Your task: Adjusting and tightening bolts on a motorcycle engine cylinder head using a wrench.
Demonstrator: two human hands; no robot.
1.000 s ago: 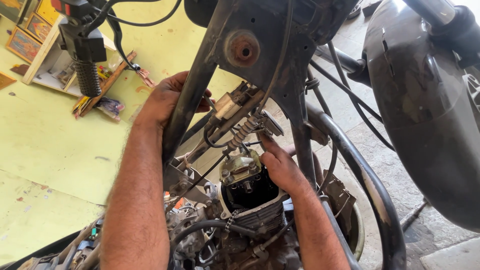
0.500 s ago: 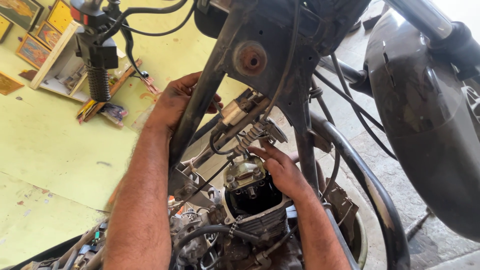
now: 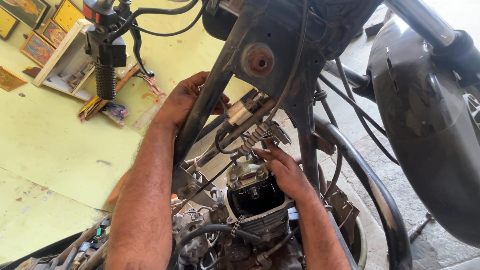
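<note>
Two bare hands work inside a stripped motorcycle frame. Left hand (image 3: 187, 100) wraps around the dark front frame tube (image 3: 210, 105), fingers curled closed on it, bracing. Right hand (image 3: 285, 167) reaches in from the right; fingertips (image 3: 260, 151) press at the top of the open engine cylinder head (image 3: 252, 187), just below a coiled spring (image 3: 252, 140) and black cable (image 3: 220, 142). Whether the right fingers pinch a small part or only touch the metal cover is unclear; the view is crowded there. Cylinder head sits low between both forearms, under the rusty frame boss (image 3: 258, 61). Handlebar grip (image 3: 105, 80) hangs upper left over the yellow floor (image 3: 55, 145). For good work here: keep the left hand steady on the tube, keep cables away from the fingertips, move the right fingers slowly.
</note>
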